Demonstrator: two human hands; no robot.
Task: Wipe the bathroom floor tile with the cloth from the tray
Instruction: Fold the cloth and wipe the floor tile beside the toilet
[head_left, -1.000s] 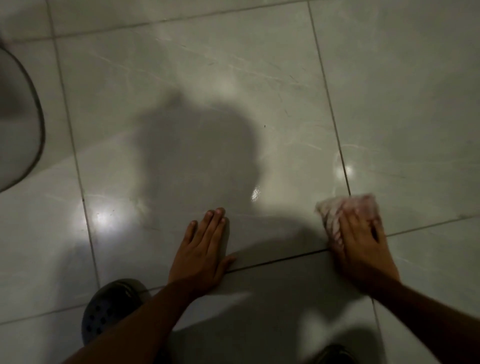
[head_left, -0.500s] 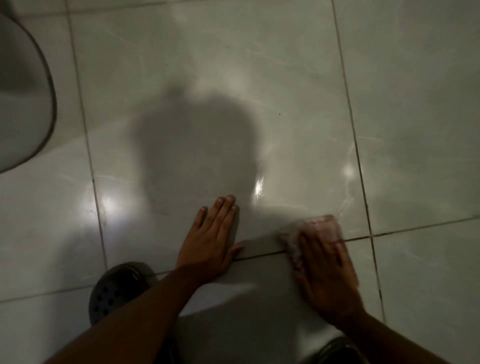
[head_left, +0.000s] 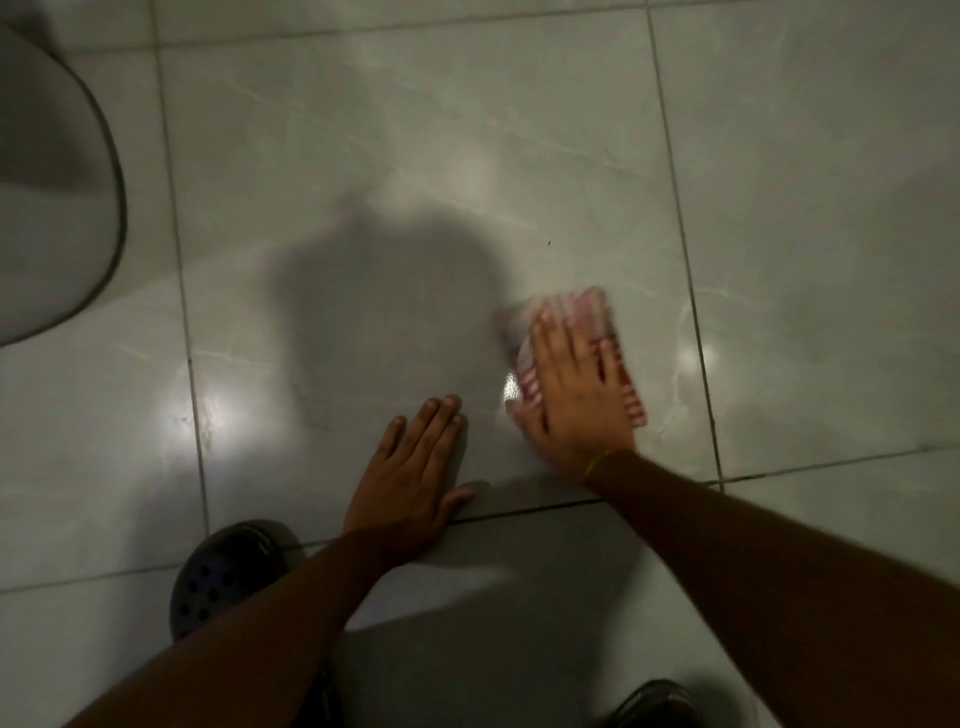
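Cloth (head_left: 569, 332) pinned flat under right hand (head_left: 576, 395); left hand (head_left: 415, 467) beside, spread empty on tile (head_left: 415, 156).

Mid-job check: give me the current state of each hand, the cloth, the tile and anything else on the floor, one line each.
Right hand: flat, pressing the cloth, motion-blurred.
Red-and-white striped cloth: bunched flat on the tile under the right hand.
Left hand: open, palm down on the bare tile, holding nothing.
Glossy grey marble-look floor tile: shiny, with light glare.
Dark perforated clog: resting on the floor.

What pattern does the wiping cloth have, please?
Red and white stripes on the cloth, head view, blurred.
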